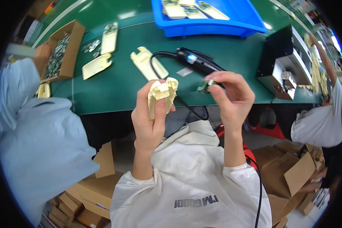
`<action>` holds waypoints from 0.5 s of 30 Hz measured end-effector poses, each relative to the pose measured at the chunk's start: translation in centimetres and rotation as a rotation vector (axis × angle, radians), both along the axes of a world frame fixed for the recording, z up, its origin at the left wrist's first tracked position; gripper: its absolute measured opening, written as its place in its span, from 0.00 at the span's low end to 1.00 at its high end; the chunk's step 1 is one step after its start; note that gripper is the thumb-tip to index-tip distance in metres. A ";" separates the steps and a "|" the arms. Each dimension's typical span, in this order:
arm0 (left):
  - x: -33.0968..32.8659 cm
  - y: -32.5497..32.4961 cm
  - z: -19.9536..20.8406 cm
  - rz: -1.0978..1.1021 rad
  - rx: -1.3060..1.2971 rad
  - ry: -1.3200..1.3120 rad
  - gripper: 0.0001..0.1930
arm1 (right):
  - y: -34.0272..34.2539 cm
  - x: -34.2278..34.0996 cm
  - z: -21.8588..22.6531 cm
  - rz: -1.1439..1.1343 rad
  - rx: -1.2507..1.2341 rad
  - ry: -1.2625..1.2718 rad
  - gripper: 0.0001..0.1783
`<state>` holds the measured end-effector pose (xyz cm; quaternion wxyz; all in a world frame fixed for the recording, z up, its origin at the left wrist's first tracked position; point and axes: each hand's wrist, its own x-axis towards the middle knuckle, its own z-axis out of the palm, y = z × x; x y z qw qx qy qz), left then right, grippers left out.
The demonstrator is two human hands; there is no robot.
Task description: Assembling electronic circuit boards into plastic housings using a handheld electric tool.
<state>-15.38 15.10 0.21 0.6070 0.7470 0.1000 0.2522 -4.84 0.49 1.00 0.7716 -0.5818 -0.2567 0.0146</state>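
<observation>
My left hand (150, 114) is closed around a cream plastic housing shell (161, 93), tilted up over the table's near edge. To its right, my right hand (231, 95) pinches a small green circuit board (204, 86) between thumb and fingertips. The board and the shell are apart. Behind my hands, another cream shell half (148, 64) lies on the green table (129, 38). A black electric screwdriver-like tool (197, 60) with a cable rests just beyond the circuit board.
A blue bin (212, 28) with cream shells and boards stands at the back. Further left lie two shell pieces (109, 38) and a cardboard box (74, 38) of small parts, beside a person in blue (45, 140). A black machine (285, 64) stands right; another person (319, 125) works beyond.
</observation>
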 end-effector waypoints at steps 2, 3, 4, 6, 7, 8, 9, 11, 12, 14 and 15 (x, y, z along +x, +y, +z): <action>-1.5 1.3 -0.3 0.007 0.052 -0.105 0.15 | 0.5 0.0 -0.4 0.015 0.020 -0.053 0.11; -2.9 2.0 -0.6 0.033 0.079 -0.153 0.15 | 1.2 -0.4 -0.8 0.081 0.032 -0.040 0.11; -5.1 2.2 -1.1 0.119 0.096 -0.134 0.15 | 2.0 -0.7 -1.2 0.044 -0.045 -0.096 0.10; -9.9 1.4 -2.0 0.114 0.057 0.067 0.15 | 2.7 -0.4 -1.3 -0.014 -0.172 -0.149 0.08; -12.9 0.6 -3.0 0.260 0.075 0.098 0.15 | 2.3 -0.3 -1.5 -0.031 -0.225 -0.137 0.08; -16.1 -0.5 -4.8 0.313 0.038 0.253 0.14 | 1.7 0.4 -2.3 -0.066 -0.288 -0.176 0.07; -19.4 -1.9 -6.4 0.369 -0.020 0.404 0.14 | 1.0 1.4 -3.5 -0.080 -0.338 -0.202 0.08; -26.2 -5.1 -9.5 0.863 -0.196 0.558 0.13 | 0.5 2.9 -5.6 -0.025 -0.453 -0.318 0.10; -29.0 -6.2 -11.8 1.137 -0.341 0.433 0.15 | 0.0 3.3 -5.9 0.030 -0.420 -0.342 0.10; -36.2 -10.7 -16.0 1.615 -0.502 0.262 0.18 | 0.4 3.4 -5.8 0.095 -0.432 -0.321 0.10; -39.6 -14.1 -17.9 1.824 -0.527 0.230 0.19 | 1.0 2.8 -5.4 0.128 -0.470 -0.321 0.11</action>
